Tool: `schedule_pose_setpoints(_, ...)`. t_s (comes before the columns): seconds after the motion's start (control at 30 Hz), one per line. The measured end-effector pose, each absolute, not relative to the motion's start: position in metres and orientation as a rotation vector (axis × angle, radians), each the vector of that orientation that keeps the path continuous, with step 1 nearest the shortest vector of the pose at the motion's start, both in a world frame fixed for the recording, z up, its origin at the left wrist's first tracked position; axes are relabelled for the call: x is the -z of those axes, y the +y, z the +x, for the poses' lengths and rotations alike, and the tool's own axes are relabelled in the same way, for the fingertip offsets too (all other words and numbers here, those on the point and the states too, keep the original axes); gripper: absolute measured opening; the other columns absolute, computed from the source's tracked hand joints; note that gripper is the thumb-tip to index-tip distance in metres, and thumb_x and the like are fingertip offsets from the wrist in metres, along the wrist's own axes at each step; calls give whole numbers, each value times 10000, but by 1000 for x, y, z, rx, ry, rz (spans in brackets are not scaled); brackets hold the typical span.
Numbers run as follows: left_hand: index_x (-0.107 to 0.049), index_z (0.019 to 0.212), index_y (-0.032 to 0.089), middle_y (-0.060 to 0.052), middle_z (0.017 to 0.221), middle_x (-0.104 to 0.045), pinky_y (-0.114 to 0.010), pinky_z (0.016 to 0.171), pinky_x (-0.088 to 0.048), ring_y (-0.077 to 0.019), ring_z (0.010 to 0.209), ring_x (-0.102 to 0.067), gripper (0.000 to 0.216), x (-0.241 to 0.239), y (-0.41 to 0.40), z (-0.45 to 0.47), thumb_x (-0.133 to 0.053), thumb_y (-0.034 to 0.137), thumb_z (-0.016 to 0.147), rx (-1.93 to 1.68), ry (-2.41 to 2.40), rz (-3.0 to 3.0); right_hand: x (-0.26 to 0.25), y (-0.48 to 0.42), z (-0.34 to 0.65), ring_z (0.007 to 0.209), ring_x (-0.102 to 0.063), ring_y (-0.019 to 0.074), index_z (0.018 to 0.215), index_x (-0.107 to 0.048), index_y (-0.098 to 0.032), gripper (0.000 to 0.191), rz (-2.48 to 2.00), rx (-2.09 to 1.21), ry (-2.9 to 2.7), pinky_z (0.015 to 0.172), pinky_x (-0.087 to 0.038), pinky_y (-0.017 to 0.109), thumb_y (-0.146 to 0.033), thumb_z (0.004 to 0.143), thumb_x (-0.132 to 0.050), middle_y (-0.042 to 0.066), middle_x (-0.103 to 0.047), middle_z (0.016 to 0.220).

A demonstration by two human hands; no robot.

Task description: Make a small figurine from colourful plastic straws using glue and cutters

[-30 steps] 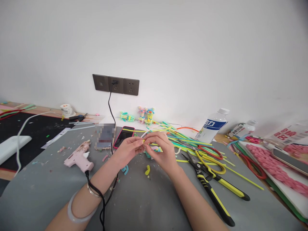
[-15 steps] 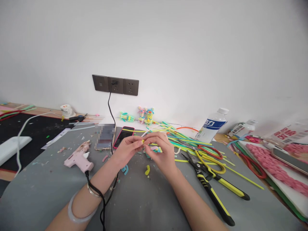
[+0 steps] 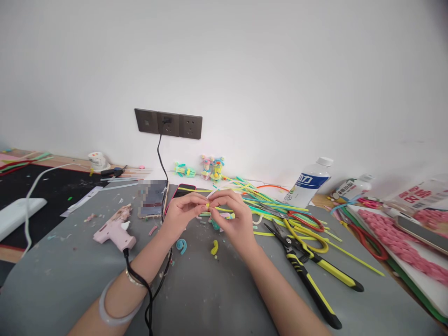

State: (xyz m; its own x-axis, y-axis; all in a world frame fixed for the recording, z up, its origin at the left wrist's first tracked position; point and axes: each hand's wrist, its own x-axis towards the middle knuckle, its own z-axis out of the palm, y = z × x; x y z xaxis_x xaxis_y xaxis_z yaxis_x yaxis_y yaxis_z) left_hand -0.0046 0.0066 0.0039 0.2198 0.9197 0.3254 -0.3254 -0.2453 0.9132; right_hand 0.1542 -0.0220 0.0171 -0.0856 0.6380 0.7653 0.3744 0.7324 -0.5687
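Table (image 3: 210, 294), grey and cluttered, stretches below as a person's left hand (image 3: 182, 213) and right hand (image 3: 234, 219) meet above it, fingertips pinching a small yellow piece (image 3: 207, 206). From where I stand, the piece sits directly between the two, neither hand nearer; fingers cover its ends, so I cannot tell its long axis.

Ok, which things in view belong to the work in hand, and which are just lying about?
Likely in the work:
yellow piece, at the fingertips of the left hand and right hand
yellow curl and blue coil
coloured strips
pink glue gun and black-and-yellow cutters, neither held

Probably just lying about:
white-capped bottle
pink-edged phone
white block
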Motion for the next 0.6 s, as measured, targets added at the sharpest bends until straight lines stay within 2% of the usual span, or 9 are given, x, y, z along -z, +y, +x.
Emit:
schedule_pose_setpoints(0.17,-798,754,177,-36,748,-706,-247,686,-471,-127,706,-596,273,-3,2,1,-894,399,626,-1170,609,979,-19,-20,157,902,-649,212,903,-649,-240,104,-748,-344,-1719,816,-487,383,-142,895,-617,52,-684,953)
schedule_pose_setpoints(0.3,-780,744,154,-14,703,-659,-230,656,-439,-92,643,-535,278,-5,1,1,-896,381,633,-1064,573,866,-21,-19,160,837,-637,197,1014,-647,-248,141,-710,-420,-1742,752,-528,363,-171,897,-633,67,-670,992)
schedule_pose_setpoints(0.47,-778,803,139,-24,748,-654,-240,700,-444,-104,699,-548,309,-5,0,0,-887,386,652,-989,544,857,-20,-18,161,945,-649,221,1005,-681,-255,146,-704,-356,-1794,821,-521,387,-161,901,-640,68,-686,985)
schedule_pose_setpoints(0.6,-781,873,129,-19,726,-627,-254,719,-441,-114,713,-542,357,-4,0,0,-869,413,676,-954,540,871,-18,-18,162,943,-657,225,963,-693,-250,118,-720,-317,-1806,817,-508,395,-160,905,-644,68,-695,966)
